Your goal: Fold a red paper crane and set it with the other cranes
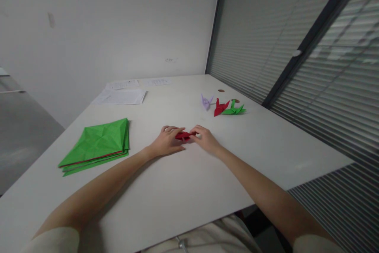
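Centrally in the head view, a small red folded-paper piece [182, 136] sits between both hands, well inside the near edge of a smooth white table [177, 197]. The right hand [204, 138] pinches its right end between thumb and fingers; the left hand [168, 140] has fingers against its left end, though whether they grip cannot be told. Bare tabletop separates the hands from the near and right edges. Three paper cranes stand farther right: one lilac [206, 103], one red [220, 108], one green [234, 109]. One stack of creased green paper squares [100, 140] lies left.
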A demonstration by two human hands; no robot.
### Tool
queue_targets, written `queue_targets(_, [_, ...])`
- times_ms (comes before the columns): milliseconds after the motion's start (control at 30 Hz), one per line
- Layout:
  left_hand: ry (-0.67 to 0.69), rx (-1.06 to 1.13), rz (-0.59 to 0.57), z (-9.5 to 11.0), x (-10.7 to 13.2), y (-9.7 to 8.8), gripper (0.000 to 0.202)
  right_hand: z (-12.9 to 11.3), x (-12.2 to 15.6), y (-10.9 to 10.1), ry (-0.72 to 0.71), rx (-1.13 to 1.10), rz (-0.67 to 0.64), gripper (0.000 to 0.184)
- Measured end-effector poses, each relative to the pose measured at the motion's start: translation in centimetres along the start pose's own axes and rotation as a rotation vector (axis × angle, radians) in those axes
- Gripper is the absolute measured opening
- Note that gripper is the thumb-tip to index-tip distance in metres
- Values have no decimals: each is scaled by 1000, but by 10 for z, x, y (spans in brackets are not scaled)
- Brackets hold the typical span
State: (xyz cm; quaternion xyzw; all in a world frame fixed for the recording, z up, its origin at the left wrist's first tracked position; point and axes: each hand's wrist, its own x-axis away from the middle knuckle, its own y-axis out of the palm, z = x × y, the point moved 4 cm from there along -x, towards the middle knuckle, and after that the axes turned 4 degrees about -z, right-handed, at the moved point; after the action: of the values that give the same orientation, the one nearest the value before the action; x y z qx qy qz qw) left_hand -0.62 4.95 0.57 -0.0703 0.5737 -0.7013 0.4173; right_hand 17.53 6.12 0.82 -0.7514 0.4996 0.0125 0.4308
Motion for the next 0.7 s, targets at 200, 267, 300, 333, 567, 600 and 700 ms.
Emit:
queue_targets(200, [-270,678,102,12,-11,-6,28,-6,-3,-11,68,-468,171,27])
queue_targets(267, [-327,925,78,20,-13,-3,31,-7,-4,-10,106,-591,185,35])
queue_targets(300, [-359,988,49,24,-14,-2,31,-7,-4,-10,134,-628,189,37])
queue_targets(333, [-384,1018,27,27,-14,-2,31,-7,-4,-8,165,-652,193,37])
queue_targets(567, [-444,1005,124,31,-13,-6,33,-7,-3,3,284,-755,160,35])
queue_targets(600, [-448,1002,137,30,-13,-6,33,-8,-3,4,292,-768,150,35])
queue_targets(700, [-447,1010,131,27,-13,-4,32,-10,-3,6,296,-759,123,34])
